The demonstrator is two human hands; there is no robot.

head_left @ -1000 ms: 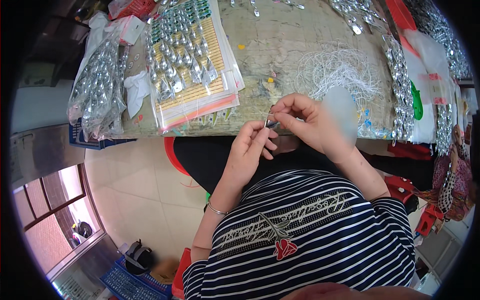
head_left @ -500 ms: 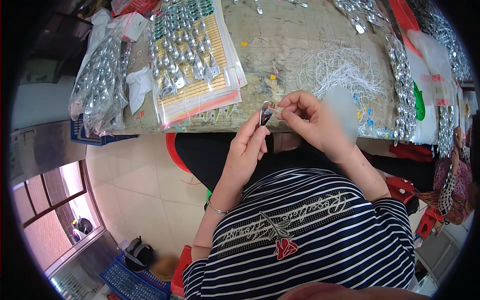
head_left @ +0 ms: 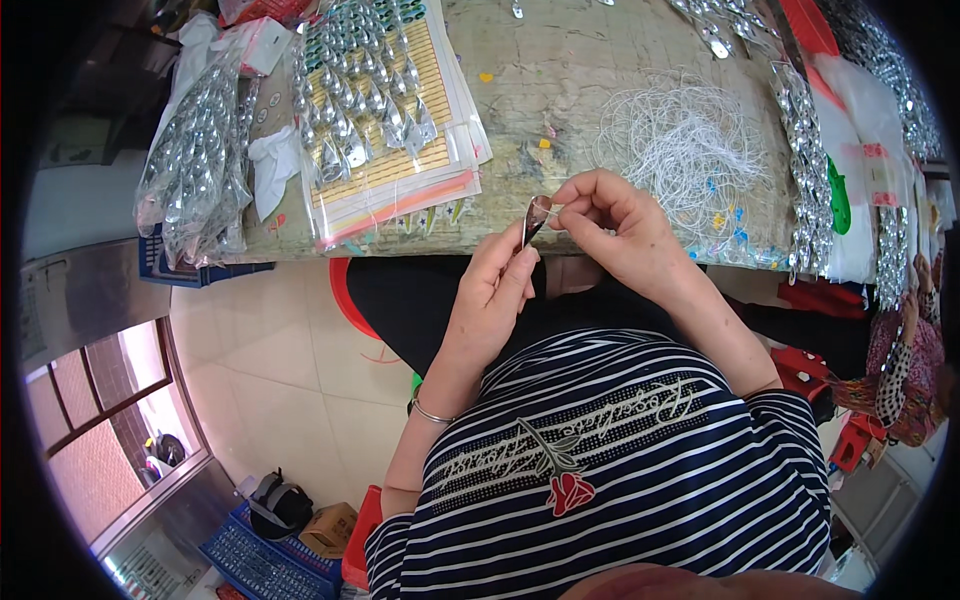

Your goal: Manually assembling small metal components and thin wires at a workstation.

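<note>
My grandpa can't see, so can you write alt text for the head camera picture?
A person's left hand holds a small shiny piece while the right hand pinches thin thread near its upper end. Beyond them, a worn table holds tangled white thread on the right and silvery drops on a yellow mat on the left.

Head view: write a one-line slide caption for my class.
Left hand holding a shiny piece, right hand pinching fine thread near its upper end, white tangle of thread on the worktable.
</note>
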